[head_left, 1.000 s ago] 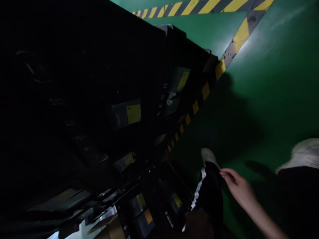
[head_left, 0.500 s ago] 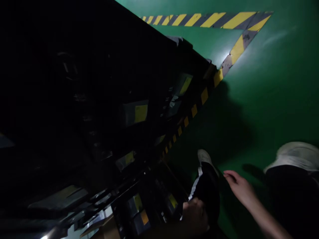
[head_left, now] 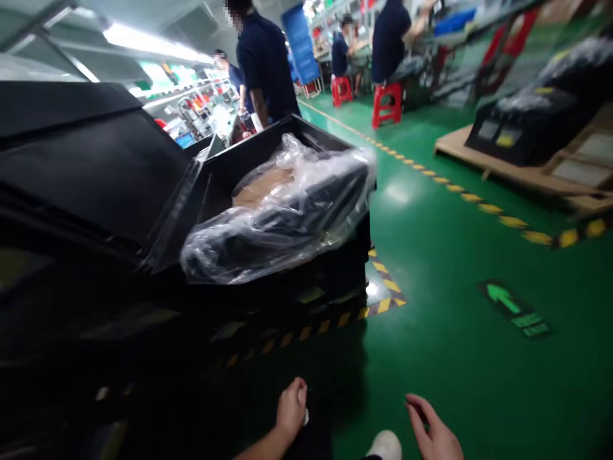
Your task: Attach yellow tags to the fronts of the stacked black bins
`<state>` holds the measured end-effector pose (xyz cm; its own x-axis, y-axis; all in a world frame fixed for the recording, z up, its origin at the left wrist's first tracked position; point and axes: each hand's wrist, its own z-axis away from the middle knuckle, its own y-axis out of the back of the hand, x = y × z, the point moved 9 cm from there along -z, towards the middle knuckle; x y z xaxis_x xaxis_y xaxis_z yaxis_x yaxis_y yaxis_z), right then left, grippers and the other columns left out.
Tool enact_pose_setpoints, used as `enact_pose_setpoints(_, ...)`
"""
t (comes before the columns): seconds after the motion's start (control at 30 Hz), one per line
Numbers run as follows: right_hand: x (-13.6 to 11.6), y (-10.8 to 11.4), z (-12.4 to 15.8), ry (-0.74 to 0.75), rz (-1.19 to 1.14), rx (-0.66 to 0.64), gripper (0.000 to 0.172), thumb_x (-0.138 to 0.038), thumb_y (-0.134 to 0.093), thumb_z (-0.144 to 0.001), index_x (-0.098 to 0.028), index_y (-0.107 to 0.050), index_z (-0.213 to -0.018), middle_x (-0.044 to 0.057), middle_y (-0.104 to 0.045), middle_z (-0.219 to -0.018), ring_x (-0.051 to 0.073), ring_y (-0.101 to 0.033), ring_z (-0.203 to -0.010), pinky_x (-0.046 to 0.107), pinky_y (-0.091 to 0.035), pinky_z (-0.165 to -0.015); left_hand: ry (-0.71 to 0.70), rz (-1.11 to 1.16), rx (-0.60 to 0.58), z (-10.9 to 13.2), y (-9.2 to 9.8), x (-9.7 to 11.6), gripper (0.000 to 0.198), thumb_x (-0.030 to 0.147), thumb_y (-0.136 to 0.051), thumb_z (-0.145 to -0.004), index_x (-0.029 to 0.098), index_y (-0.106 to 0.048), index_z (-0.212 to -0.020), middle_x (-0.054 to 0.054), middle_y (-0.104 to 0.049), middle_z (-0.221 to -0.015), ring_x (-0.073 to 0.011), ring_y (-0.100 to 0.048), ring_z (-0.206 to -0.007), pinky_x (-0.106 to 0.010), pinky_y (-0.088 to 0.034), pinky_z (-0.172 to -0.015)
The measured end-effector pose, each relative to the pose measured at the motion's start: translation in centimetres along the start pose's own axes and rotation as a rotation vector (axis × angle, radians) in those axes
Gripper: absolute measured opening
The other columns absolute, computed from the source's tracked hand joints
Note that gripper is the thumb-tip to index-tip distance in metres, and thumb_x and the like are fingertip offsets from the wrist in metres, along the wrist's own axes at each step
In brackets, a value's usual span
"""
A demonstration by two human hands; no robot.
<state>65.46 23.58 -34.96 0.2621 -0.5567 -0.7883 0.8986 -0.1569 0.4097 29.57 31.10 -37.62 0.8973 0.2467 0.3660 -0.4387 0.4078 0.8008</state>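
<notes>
Bagged load (head_left: 282, 211) sits untouched in the black crate (head_left: 230, 166). Below the crate, left hand (head_left: 291, 409) is fisted (holding something? can't tell), right hand (head_left: 433, 434) loose, empty.

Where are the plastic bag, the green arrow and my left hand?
plastic bag (head_left: 282, 217), head view, middle of the crumpled clear wrap.
green arrow (head_left: 500, 298), head view, middle of the painted arrow.
left hand (head_left: 290, 406), head view, back of the curled hand.
</notes>
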Motion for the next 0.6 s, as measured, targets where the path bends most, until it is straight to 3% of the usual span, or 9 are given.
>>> enact_pose_setpoints(0.07, -10.4, 5.1, -0.5, 0.181, 0.123, 0.101, 0.041, -0.055, -0.045, -0.085, -0.026, -0.063, -0.107, 0.008, -0.07, -0.113, 0.027, -0.07, -0.089, 0.038, -0.06, -0.073, -0.023, 0.289, 0.218, 0.4, 7.3, 3.2, 0.026, 0.035, -0.039, -0.089, 0.018, -0.058, -0.089, -0.008, -0.068, -0.09, -0.0208, -0.066, -0.088, -0.033, -0.047, -0.083)
enact_pose_setpoints(0.13, -21.3, 8.3, -0.4, 0.445, 0.236, 0.242, 0.042, -0.048, -0.041, -0.09, -0.022, -0.054, -0.121, 0.013, -0.062, -0.126, 0.027, -0.065, -0.105, 0.041, -0.057, -0.085, 0.06, 0.514, 0.429, 1.2, 14.7, 4.1, 0.036, 0.048, -0.047, -0.083, 0.017, -0.059, -0.097, -0.008, -0.068, -0.093, -0.0236, -0.066, -0.089, -0.035, -0.05, -0.081)
enact_pose_setpoints(0.23, -36.3, 10.1, 0.9, 0.918, 0.471, 0.455, 0.051, -0.036, -0.044, -0.092, -0.019, -0.037, -0.139, 0.018, -0.048, -0.141, 0.031, -0.047, -0.13, 0.049, -0.045, -0.103, 0.036, 0.668, 0.676, 2.3, 24.7, 6.3, 0.051, 0.059, -0.057, -0.078, 0.016, -0.058, -0.106, -0.01, -0.067, -0.099, -0.0245, -0.066, -0.091, -0.038, -0.053, -0.081)
enact_pose_setpoints(0.33, -47.2, 10.1, 0.0, 1.17, 0.781, 0.562, 0.062, -0.034, -0.05, -0.09, -0.018, -0.027, -0.146, 0.021, -0.035, -0.15, 0.035, -0.034, -0.139, 0.053, -0.037, -0.106, -0.239, 0.419, 1.174, 5.8, 34.9, 11.4, 0.042, 0.044, -0.064, -0.082, 0.014, -0.056, -0.11, -0.011, -0.062, -0.105, -0.0219, -0.063, -0.098, -0.035, -0.053, -0.085)
enact_pose_setpoints(0.37, -49.9, 9.8, -0.9, 1.221, 0.891, 0.55, 0.062, -0.033, -0.052, -0.09, -0.017, -0.029, -0.145, 0.021, -0.036, -0.15, 0.036, -0.033, -0.139, 0.053, -0.036, -0.107, -0.338, 0.276, 1.323, 7.1, 37.4, 13.7, 0.04, 0.038, -0.068, -0.081, 0.014, -0.056, -0.111, -0.012, -0.062, -0.107, -0.0207, -0.063, -0.098, -0.033, -0.053, -0.085)
enact_pose_setpoints(0.43, -54.0, 8.6, -3.3, 1.3, 1.091, 0.418, 0.056, -0.025, -0.051, -0.088, -0.014, -0.036, -0.141, 0.02, -0.046, -0.144, 0.034, -0.041, -0.134, 0.05, -0.036, -0.107, -0.408, -0.015, 1.422, 7.9, 40.9, 17.8, 0.045, 0.034, -0.073, -0.077, 0.017, -0.057, -0.116, -0.011, -0.061, -0.116, -0.0172, -0.063, -0.092, -0.026, -0.052, -0.074)
enact_pose_setpoints(0.53, -56.5, 6.3, -7.9, 1.274, 1.327, 0.081, 0.043, -0.01, -0.045, -0.083, -0.013, -0.051, -0.126, 0.013, -0.067, -0.113, 0.026, -0.062, -0.104, 0.038, -0.045, -0.091, -0.458, -0.34, 1.311, 5.9, 44.6, 22.2, 0.053, 0.032, -0.071, -0.077, 0.022, -0.054, -0.126, -0.006, -0.06, -0.126, -0.0199, -0.059, -0.089, -0.03, -0.05, -0.067)
enact_pose_setpoints(0.6, -56.9, 5.5, -10.5, 1.204, 1.41, -0.069, 0.034, -0.007, -0.045, -0.078, -0.016, -0.059, -0.108, 0.007, -0.071, -0.09, 0.022, -0.066, -0.083, 0.032, -0.045, -0.072, -0.482, -0.43, 1.172, 3.7, 46.2, 23.6, 0.045, 0.024, -0.068, -0.072, 0.021, -0.058, -0.116, -0.004, -0.065, -0.114, -0.0236, -0.058, -0.088, -0.033, -0.047, -0.062)
